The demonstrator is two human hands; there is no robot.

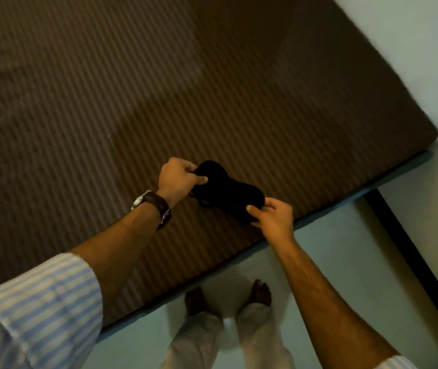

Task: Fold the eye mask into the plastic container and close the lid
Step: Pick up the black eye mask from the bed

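A black eye mask (227,191) is stretched between my two hands just above a brown striped bed. My left hand (179,181), with a brown-strapped watch on its wrist, pinches the mask's left end. My right hand (273,218) pinches its right end near the bed's front edge. The mask looks spread out lengthwise, with a strap hanging below its left part. No plastic container or lid shows in this view.
The brown striped bed cover (132,102) fills most of the view; its front edge (319,213) runs diagonally. A pale floor (345,262) lies below, where my bare feet stand. A dark strip (412,262) crosses the floor at right.
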